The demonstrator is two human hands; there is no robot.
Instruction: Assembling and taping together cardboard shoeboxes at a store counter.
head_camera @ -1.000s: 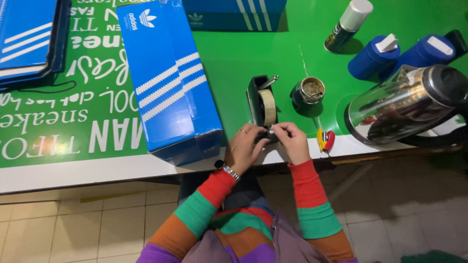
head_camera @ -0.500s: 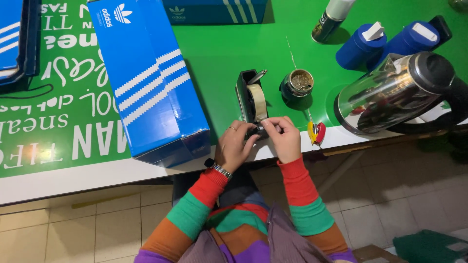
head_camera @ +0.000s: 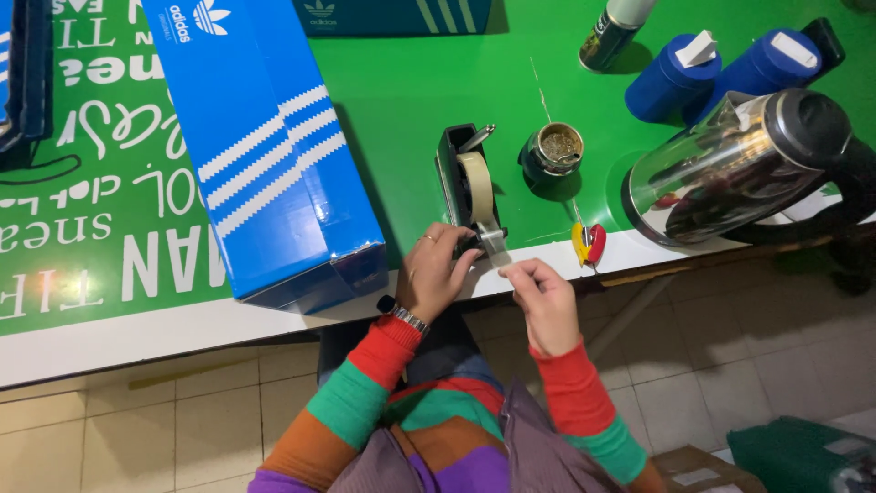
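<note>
Our left hand (head_camera: pixel 433 274) steadies the front of the black tape dispenser (head_camera: pixel 467 187) at the edge of the green table (head_camera: pixel 411 82), fingers curled on its base. Our right hand (head_camera: pixel 545 301) pinches the free end of the clear tape (head_camera: pixel 495 245), drawn off the roll. We judge the strip light, limp and sticky; best gripped at its very tip.

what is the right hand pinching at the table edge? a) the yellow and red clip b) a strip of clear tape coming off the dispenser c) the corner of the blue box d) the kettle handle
b: the right hand pinches the end of a clear tape strip that runs back to the black tape dispenser, which the left hand steadies at its near end.
</note>
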